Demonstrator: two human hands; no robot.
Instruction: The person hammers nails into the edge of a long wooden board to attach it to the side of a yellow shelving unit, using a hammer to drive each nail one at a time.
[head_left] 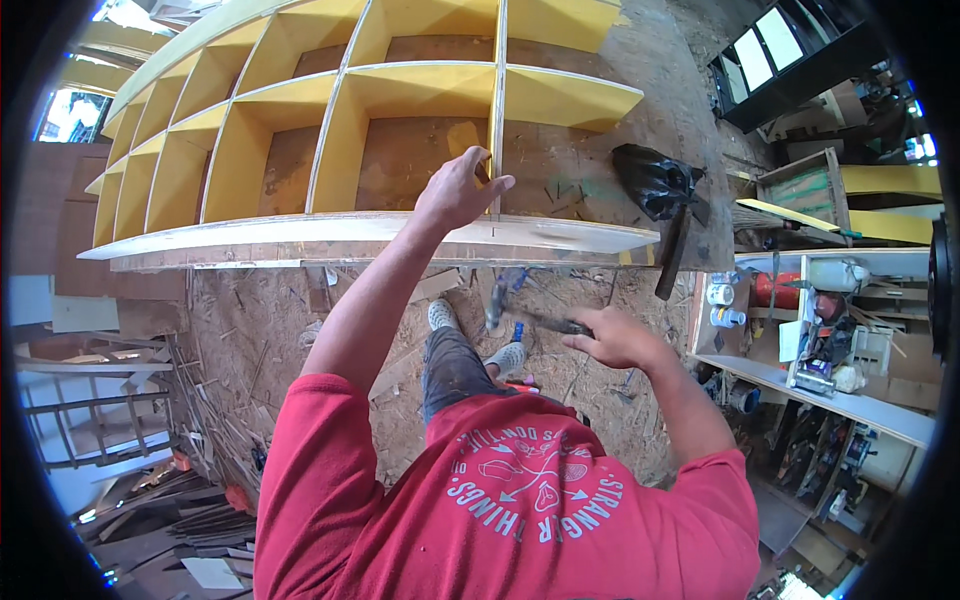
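Note:
A large wooden grid frame [335, 140] with yellow inner faces lies across the bench, with a pale long board [380, 226] along its near edge. My left hand [462, 190] is closed around a yellow divider board [496, 110] where it meets that near board. Just below this joint, a thin nail [494, 232] stands at the board's outer face. In my right hand [618, 338] is a hammer, gripped by its dark handle [550, 322]. The hammer's metal head [496, 302] hangs below the nail, apart from the board.
A black plastic bag [655, 182] and a dark bar [674, 255] lie on the bench's right end, beside loose nails [565, 192]. Shelves with tools and jars [728, 305] stand at right. Wood scraps [215, 400] litter the floor at left.

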